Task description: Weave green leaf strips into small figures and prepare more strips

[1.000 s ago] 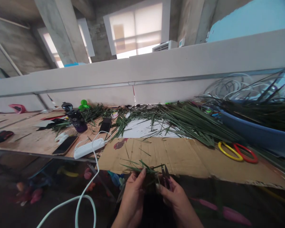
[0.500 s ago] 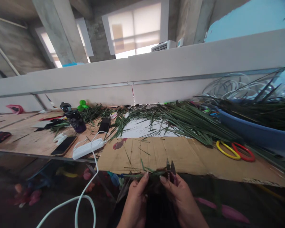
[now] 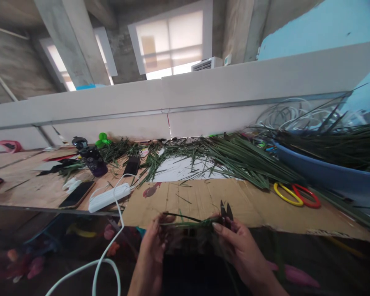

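Observation:
At the front edge of the cardboard (image 3: 209, 197), several thin green leaf strips (image 3: 188, 224) stretch between my two hands. My left hand (image 3: 152, 244) is curled around their left end, its fingertips partly blurred. My right hand (image 3: 239, 242) pinches the other end between thumb and fingers. The same hand holds small thread snips (image 3: 226, 211), dark blades pointing up and slightly apart; their handles are mostly hidden in the palm. My dark clothing lies behind and below the strips, so their lower side is hard to make out.
Scissors (image 3: 296, 195) with yellow and red handles lie on the cardboard's right, beside a blue tub (image 3: 320, 164) of long leaves. Cut leaves (image 3: 234, 156) pile at the back. On the left are a power strip (image 3: 109, 197), a phone (image 3: 77, 194) and a dark bottle (image 3: 94, 160).
My left hand has moved left, away from my right, so more of the strips shows between them. My right hand has shifted slightly right. The view has swung a little.

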`<action>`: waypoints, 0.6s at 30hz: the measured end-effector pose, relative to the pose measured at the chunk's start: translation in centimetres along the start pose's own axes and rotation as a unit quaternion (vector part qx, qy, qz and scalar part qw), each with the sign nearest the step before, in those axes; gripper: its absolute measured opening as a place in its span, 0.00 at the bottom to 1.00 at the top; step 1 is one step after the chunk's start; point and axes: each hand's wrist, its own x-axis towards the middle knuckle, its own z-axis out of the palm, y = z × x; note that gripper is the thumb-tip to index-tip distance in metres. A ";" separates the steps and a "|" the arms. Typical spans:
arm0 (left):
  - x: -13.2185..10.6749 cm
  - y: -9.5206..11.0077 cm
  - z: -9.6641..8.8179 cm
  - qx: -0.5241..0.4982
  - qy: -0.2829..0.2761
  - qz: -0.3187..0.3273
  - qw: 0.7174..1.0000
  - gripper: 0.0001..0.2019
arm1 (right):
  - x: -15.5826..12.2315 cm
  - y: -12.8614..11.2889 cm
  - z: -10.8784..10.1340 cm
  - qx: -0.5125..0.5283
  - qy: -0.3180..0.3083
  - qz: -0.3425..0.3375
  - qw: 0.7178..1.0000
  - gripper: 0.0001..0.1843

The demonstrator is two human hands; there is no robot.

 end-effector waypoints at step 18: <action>-0.6 10.0 -0.2 0.217 0.023 0.235 0.947 0.35 | 0.9 -7.4 -4.4 -0.150 0.033 -0.133 0.979 0.20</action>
